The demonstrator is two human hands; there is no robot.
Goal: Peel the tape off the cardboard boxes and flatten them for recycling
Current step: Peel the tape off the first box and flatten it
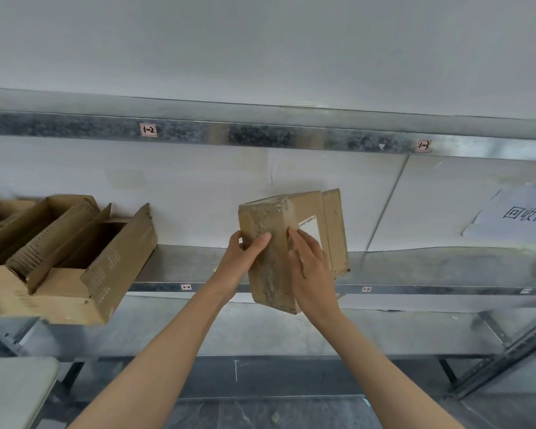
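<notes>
Two hands hold the small cardboard box point(310, 209) mid-frame before the metal shelf point(415, 264), the left hand point(245, 258) gripping its left edge, the fingers point(299, 238) of the right hand point(314, 270) lying straight on the clear tape point(268, 275); it looks light and stiff, its tape slick, best pinched at a loose end.

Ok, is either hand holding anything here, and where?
The left hand grips the taped cardboard box by its left edge, thumb on the front. The right hand rests on the front face near the label, fingers fairly straight.
</notes>
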